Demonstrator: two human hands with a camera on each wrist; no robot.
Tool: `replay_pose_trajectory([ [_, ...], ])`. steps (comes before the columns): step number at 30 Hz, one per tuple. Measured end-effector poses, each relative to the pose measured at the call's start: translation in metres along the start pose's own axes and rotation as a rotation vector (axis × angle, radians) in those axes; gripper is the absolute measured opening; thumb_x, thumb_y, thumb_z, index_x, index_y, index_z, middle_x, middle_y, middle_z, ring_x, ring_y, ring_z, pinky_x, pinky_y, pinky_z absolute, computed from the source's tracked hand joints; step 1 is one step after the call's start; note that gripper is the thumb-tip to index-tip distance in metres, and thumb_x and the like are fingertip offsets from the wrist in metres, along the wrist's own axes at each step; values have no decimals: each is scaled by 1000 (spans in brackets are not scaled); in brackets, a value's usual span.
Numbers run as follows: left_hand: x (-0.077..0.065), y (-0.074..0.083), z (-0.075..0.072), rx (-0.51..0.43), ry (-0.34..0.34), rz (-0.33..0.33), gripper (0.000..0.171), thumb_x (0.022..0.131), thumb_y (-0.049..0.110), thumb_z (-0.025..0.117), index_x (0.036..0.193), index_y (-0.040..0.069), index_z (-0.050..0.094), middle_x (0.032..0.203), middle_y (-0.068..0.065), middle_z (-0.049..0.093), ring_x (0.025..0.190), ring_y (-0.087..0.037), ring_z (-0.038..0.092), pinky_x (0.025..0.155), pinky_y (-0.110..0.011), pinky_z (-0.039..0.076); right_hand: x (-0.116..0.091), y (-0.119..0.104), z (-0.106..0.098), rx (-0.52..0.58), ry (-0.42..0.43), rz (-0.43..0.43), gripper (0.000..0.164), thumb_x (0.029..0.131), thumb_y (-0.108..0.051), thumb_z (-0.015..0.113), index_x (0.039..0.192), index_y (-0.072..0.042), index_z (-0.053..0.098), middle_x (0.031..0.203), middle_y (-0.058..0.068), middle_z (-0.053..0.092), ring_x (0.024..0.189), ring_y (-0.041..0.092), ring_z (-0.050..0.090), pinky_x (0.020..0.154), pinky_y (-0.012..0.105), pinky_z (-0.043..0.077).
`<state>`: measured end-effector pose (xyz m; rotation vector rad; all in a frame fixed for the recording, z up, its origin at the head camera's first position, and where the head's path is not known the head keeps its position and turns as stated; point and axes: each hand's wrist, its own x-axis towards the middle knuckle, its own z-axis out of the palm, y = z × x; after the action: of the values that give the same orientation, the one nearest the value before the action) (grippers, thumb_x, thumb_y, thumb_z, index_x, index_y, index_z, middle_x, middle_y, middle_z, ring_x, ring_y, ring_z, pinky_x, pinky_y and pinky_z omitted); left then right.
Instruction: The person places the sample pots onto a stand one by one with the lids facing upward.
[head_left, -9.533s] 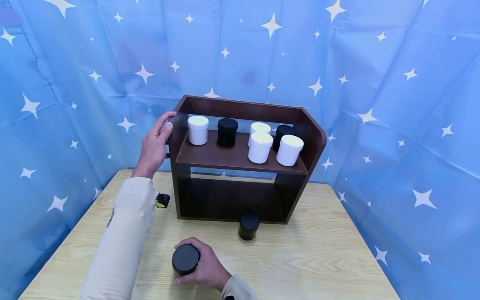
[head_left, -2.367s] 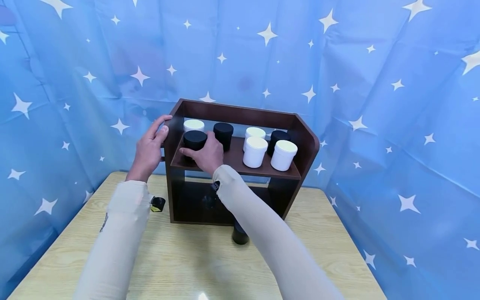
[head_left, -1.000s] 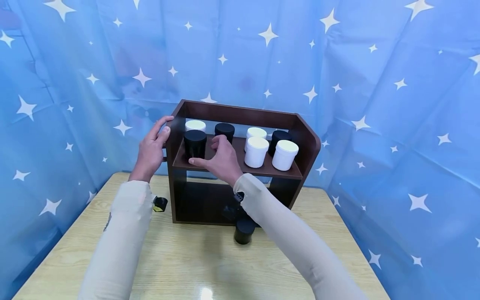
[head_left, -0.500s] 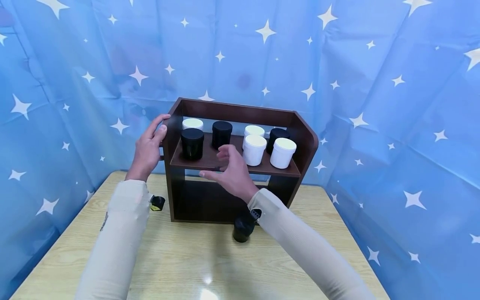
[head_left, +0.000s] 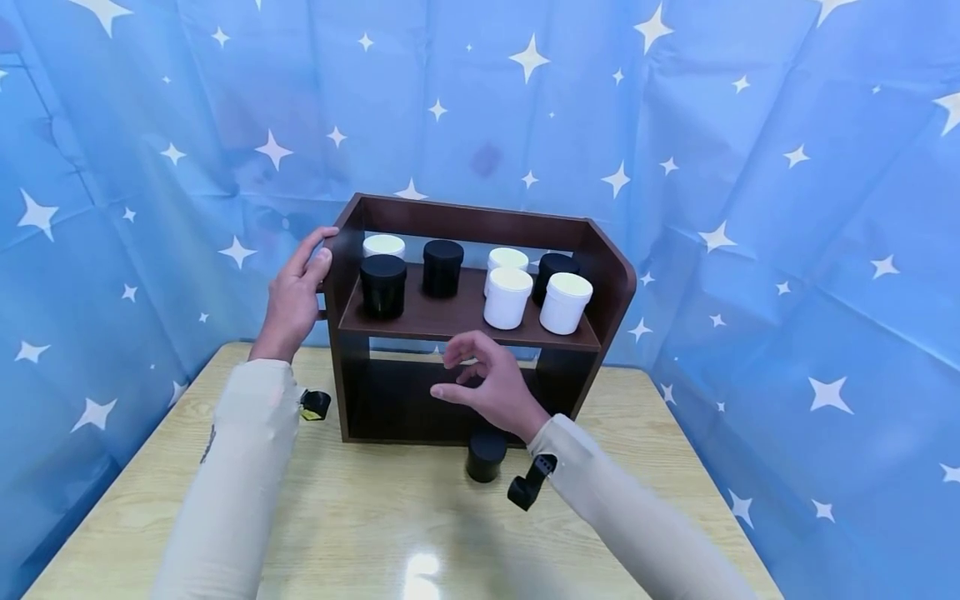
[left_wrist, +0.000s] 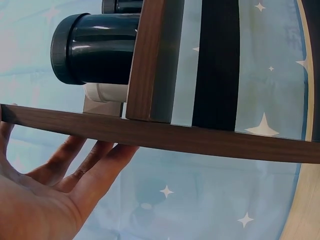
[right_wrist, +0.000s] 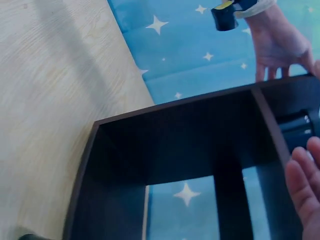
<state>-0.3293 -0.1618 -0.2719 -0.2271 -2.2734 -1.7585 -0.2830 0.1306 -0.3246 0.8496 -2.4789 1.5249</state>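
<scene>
My left hand rests against the outer left side of a dark brown two-tier shelf, its extended fingers touching the side panel in the left wrist view. Nothing is in my right hand, which hovers before the lower compartment with fingers loosely curved and thumb apart. On the upper tier, a lidded black jar stands front left, before a partly hidden white jar. Another black jar is right of them. One more black jar stands on the table, just before the shelf's base.
At the upper tier's right end are white jars and a partly hidden black jar. The wooden table extends in front. A blue star-patterned curtain hangs behind. Black wrist cameras jut from both sleeves.
My right hand carried a black jar from the table to the upper tier's front left, let go of it, and has since drawn back down and right. My left hand stays at the shelf's side.
</scene>
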Motion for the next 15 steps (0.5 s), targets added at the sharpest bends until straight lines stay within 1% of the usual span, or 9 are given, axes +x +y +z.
replay_pose_trajectory([
  [4,1,1,0,-7,-3,0,43,104,58,32,147,54,37,157,-9,42,131,-39,53,100,-66,49,-11,11,-3,10,-6,24,50,82,-20,83,125,-12,59,121,16,67,110,24,63,93,44,56],
  [7,1,1,-1,-13,-4,-9,43,105,57,32,147,54,36,158,-9,40,132,-40,51,101,-67,48,-18,21,-4,11,-22,55,54,81,-25,85,127,-14,58,122,13,67,113,22,63,94,41,55],
  [11,0,0,-2,-22,-4,-14,43,105,57,32,148,53,36,159,-8,39,132,-40,51,101,-67,47,-27,35,-4,-3,-17,109,59,80,-30,86,129,-12,58,123,5,67,115,22,63,94,37,55],
  [13,0,-1,-2,-27,-8,-14,43,105,56,32,148,53,36,159,-8,39,133,-40,51,101,-67,47,-31,42,-4,-10,-5,134,59,79,-31,86,128,-12,59,123,4,67,116,23,62,95,38,54],
  [15,1,0,-1,-29,-10,-14,43,105,56,33,148,53,37,159,-8,39,133,-40,51,101,-67,47,-34,49,-4,-18,5,144,60,79,-32,86,128,-11,59,123,5,67,117,26,62,96,39,54],
])
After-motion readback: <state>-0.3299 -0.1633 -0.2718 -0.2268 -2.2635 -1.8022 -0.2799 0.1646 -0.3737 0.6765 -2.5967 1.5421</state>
